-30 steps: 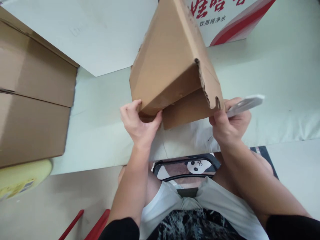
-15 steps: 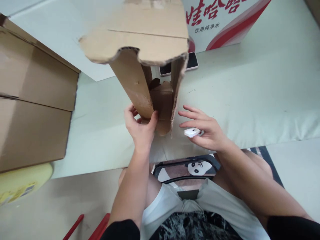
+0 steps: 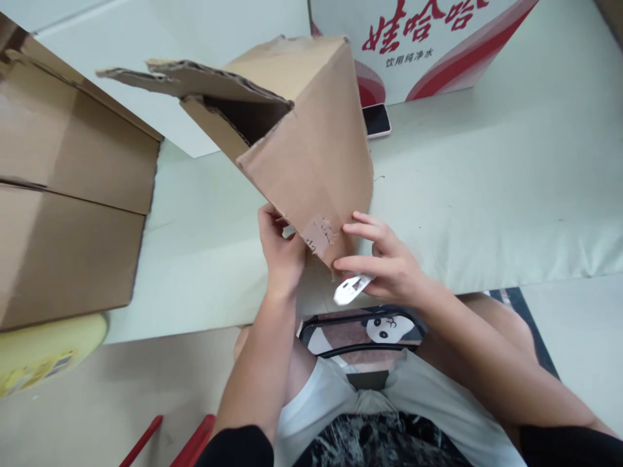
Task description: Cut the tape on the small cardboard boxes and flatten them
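Observation:
A worn brown cardboard box [image 3: 311, 149] stands tilted on one corner over the pale green table [image 3: 487, 181], its torn flaps open toward the upper left. My left hand [image 3: 281, 250] grips the box's lower left edge, fingers curled on it. My right hand [image 3: 389, 266] presses its index finger on the box's lower right face near a patch of old tape [image 3: 318, 232] and keeps a small white tool [image 3: 351, 287] under its lower fingers; I cannot make out what the tool is.
Large closed cardboard boxes [image 3: 68, 194] fill the left. A white-and-red printed carton [image 3: 418, 45] stands at the back, with a phone [image 3: 377, 120] lying flat by it. A white board [image 3: 160, 39] lies behind. A yellow object [image 3: 43, 353] sits low left.
The box has turned: its open end, which faced me, now points up and left, and a taped face is toward me. My right hand moved onto the box with the white tool.

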### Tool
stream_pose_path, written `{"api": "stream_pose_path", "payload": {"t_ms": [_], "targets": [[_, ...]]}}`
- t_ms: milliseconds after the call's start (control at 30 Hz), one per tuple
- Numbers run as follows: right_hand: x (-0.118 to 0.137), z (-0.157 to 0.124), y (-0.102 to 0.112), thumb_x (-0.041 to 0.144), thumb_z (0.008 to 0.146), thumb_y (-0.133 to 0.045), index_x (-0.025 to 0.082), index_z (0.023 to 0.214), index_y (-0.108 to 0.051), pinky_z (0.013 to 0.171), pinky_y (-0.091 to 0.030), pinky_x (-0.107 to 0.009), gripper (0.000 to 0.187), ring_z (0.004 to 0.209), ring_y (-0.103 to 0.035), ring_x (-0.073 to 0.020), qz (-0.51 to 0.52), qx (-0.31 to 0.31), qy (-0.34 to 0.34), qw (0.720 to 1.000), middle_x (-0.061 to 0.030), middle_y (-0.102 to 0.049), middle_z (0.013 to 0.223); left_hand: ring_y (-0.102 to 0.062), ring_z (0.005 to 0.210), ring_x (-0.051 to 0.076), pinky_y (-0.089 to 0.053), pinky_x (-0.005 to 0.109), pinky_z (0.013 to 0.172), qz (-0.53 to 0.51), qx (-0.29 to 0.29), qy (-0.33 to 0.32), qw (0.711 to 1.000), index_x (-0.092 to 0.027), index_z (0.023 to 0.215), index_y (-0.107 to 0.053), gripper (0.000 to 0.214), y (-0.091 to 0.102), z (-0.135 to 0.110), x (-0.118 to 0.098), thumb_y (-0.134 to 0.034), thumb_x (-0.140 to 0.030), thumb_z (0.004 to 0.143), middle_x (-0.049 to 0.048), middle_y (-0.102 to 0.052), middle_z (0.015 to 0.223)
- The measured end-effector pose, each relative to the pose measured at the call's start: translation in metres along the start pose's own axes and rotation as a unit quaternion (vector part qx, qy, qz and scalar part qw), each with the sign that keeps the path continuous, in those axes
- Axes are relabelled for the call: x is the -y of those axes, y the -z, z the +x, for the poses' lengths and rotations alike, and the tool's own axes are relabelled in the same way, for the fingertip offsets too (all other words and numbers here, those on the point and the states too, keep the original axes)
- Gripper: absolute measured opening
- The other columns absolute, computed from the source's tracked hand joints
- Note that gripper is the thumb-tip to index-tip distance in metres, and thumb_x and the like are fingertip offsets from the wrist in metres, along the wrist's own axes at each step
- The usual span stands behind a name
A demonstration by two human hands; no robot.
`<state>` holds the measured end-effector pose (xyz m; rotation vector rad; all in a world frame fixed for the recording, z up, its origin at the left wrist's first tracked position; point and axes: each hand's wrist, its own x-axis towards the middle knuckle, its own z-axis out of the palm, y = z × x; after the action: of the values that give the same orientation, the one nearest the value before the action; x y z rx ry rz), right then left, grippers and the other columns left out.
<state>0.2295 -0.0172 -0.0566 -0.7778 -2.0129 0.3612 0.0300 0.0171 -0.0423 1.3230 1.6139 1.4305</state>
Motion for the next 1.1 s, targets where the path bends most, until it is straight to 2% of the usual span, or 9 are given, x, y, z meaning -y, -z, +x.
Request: {"api": "stream_pose_path", "payload": {"t_ms": [100,200,300,433,533,667,800,967,1100], "targets": [[0.003,-0.004,-0.005,0.022,0.091,-0.067,0.037,0.117,-0.073,0.120,-0.049,-0.053,0.031,0.151,-0.044,-0.0285,-0.015,0.009,0.000,1.000,-0.0027,-0.053,0.154,-0.062,0.086,0.016,-0.052,0.031,0.079,-0.052,-0.008,0.001,0.999,-0.022,0.096,-0.056,0.033,0.000,0.000,0.000,-0.076,-0.042,0.078,0.0018,-0.064,0.094],[0.005,-0.005,-0.007,0.021,0.092,-0.066,0.038,0.116,-0.074,0.119,-0.051,-0.052,0.030,0.151,-0.044,-0.0267,-0.046,0.000,-0.008,0.999,-0.0020,-0.052,0.155,-0.063,0.093,0.017,-0.052,0.032,0.085,-0.086,-0.004,0.001,0.996,-0.022,0.098,-0.057,0.034,-0.001,0.000,0.002,-0.077,-0.040,0.079,0.0021,-0.065,0.098],[0.007,-0.004,-0.007,0.024,0.090,-0.070,0.039,0.113,-0.075,0.118,-0.051,-0.051,0.027,0.152,-0.044,-0.0268,-0.067,0.000,-0.016,0.998,-0.0001,-0.053,0.155,-0.063,0.094,0.017,-0.052,0.032,0.087,-0.077,-0.001,-0.004,0.997,-0.023,0.101,-0.059,0.033,0.000,0.000,0.000,-0.078,-0.037,0.079,0.0018,-0.065,0.100],[0.008,-0.003,-0.007,0.025,0.090,-0.072,0.038,0.120,-0.073,0.118,-0.052,-0.051,0.033,0.154,-0.042,-0.0282,-0.086,0.006,0.001,0.996,-0.0006,-0.050,0.158,-0.063,0.096,0.017,-0.051,0.031,0.089,-0.081,-0.003,-0.007,0.997,-0.023,0.104,-0.060,0.033,0.001,-0.001,-0.003,-0.075,-0.043,0.084,0.0019,-0.065,0.103],[0.009,-0.001,-0.009,0.027,0.089,-0.075,0.037,0.117,-0.074,0.117,-0.054,-0.047,0.030,0.152,-0.045,-0.0259,-0.100,-0.023,0.009,0.995,-0.0014,-0.053,0.156,-0.063,0.094,0.016,-0.052,0.031,0.088,-0.111,-0.002,0.005,0.994,-0.023,0.102,-0.060,0.035,0.000,0.000,0.000,-0.076,-0.048,0.083,0.0014,-0.064,0.101],[0.009,0.002,-0.011,0.026,0.085,-0.079,0.033,0.110,-0.075,0.112,-0.058,-0.041,0.026,0.144,-0.053,-0.0241,-0.113,-0.085,0.031,0.989,-0.0034,-0.061,0.145,-0.061,0.086,0.014,-0.052,0.027,0.079,-0.162,0.009,0.027,0.986,-0.024,0.099,-0.059,0.038,-0.003,0.000,0.005,-0.079,-0.050,0.080,-0.0008,-0.061,0.094],[0.005,0.004,-0.006,0.023,0.089,-0.074,0.030,0.111,-0.074,0.108,-0.061,-0.042,0.023,0.136,-0.059,-0.0230,-0.122,-0.134,0.052,0.982,-0.0053,-0.068,0.130,-0.059,0.076,0.013,-0.049,0.024,0.063,-0.211,0.048,0.082,0.973,-0.026,0.101,-0.060,0.042,-0.003,-0.003,0.001,-0.078,-0.056,0.079,-0.0013,-0.058,0.090],[0.003,0.006,0.001,0.019,0.092,-0.069,0.029,0.106,-0.075,0.106,-0.062,-0.041,0.018,0.136,-0.059,-0.0224,-0.115,-0.137,0.069,0.982,-0.0028,-0.074,0.119,-0.066,0.093,0.019,-0.056,0.031,0.079,-0.255,0.092,0.069,0.960,-0.025,0.105,-0.065,0.052,0.000,-0.003,-0.006,-0.078,-0.066,0.074,0.0026,-0.066,0.102],[0.006,0.010,0.006,0.016,0.091,-0.070,0.027,0.102,-0.075,0.100,-0.065,-0.035,0.016,0.126,-0.065,-0.0195,-0.134,-0.144,0.082,0.977,0.0008,-0.079,0.097,-0.066,0.102,0.022,-0.057,0.037,0.091,-0.251,0.113,0.056,0.960,-0.027,0.108,-0.068,0.050,0.001,-0.002,-0.003,-0.078,-0.064,0.076,0.0036,-0.070,0.108]]}}
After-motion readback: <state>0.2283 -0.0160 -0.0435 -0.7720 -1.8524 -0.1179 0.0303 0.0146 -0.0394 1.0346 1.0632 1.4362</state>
